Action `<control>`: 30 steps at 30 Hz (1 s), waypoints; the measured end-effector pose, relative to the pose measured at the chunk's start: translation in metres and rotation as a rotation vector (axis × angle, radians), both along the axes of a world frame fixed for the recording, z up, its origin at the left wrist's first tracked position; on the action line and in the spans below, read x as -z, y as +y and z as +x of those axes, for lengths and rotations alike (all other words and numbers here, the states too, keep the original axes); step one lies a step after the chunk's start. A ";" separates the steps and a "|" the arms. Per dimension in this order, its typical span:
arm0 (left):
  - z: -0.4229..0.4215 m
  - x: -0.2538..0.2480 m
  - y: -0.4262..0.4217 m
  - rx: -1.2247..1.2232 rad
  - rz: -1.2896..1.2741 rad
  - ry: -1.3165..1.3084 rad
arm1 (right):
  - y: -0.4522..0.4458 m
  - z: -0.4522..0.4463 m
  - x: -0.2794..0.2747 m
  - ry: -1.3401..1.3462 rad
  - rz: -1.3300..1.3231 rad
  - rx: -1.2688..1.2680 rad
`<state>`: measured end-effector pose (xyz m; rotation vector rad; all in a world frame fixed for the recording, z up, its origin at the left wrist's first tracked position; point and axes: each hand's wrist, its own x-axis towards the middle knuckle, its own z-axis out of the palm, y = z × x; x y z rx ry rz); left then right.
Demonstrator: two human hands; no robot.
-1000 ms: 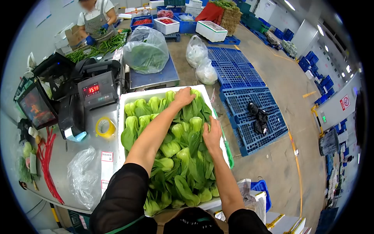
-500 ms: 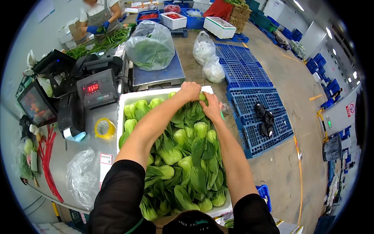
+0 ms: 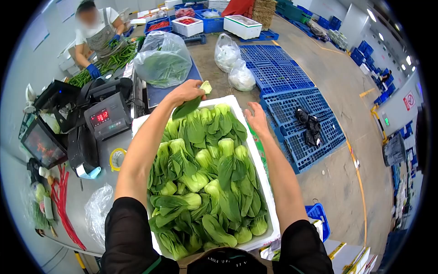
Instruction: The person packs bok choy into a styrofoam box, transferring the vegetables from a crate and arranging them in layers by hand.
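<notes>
A white foam box (image 3: 274, 214) in front of me is packed with green bok choy (image 3: 196, 180), pale stems and dark leaves in rows. My left hand (image 3: 186, 91) is closed round a bok choy leaf (image 3: 187, 108) above the box's far left part. The leaf's pale stem end sticks out past my fingers. Just outside the box's far right rim, my right hand (image 3: 256, 118) has its fingers apart and holds nothing.
On the left bench stand a scale display (image 3: 100, 117) with red digits, yellow tape (image 3: 117, 159) and red stalks (image 3: 64, 208). A large clear bag (image 3: 163, 64) sits beyond the box. Blue pallets (image 3: 303, 121) lie on the right. A co-worker (image 3: 100, 34) handles green vegetables at upper left.
My left hand has moved left from the box's far edge and now holds a leaf. My right hand has come off the bok choy to the right. The display digits differ.
</notes>
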<state>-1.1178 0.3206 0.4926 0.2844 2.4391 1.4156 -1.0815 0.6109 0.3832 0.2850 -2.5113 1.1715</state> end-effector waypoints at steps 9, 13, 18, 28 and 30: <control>0.047 -0.034 0.137 -0.034 0.574 -0.072 | -0.022 0.057 -0.079 -0.256 -0.852 -0.207; 0.043 -0.014 0.120 0.134 -0.169 0.474 | 0.041 0.062 -0.054 -0.015 -0.440 0.113; 0.048 0.108 0.073 0.215 -0.834 0.689 | 0.114 0.093 0.030 -0.112 0.111 0.310; 0.048 0.092 0.048 0.069 -0.226 0.375 | 0.154 0.192 0.132 -0.401 0.059 0.158; 0.070 0.074 0.043 -0.028 -0.076 0.301 | 0.157 0.209 0.126 -0.361 -0.007 0.154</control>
